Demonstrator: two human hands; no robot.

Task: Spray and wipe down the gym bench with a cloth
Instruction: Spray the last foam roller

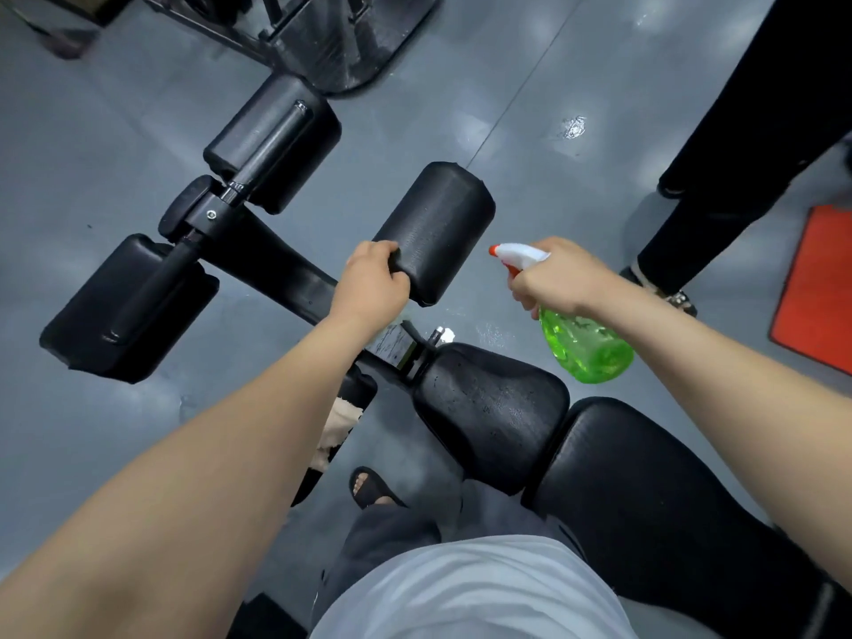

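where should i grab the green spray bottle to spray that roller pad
Grip the bottle at its narrow neck under the white head, from behind, opposite the nozzle, as the right hand does: the green body is wide and round, and a finger there reaches the orange trigger. The nozzle faces the pad.

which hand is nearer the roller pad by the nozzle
Left. The left hand grips the roller pad at its end; the right hand holds the spray bottle to its right, not touching.
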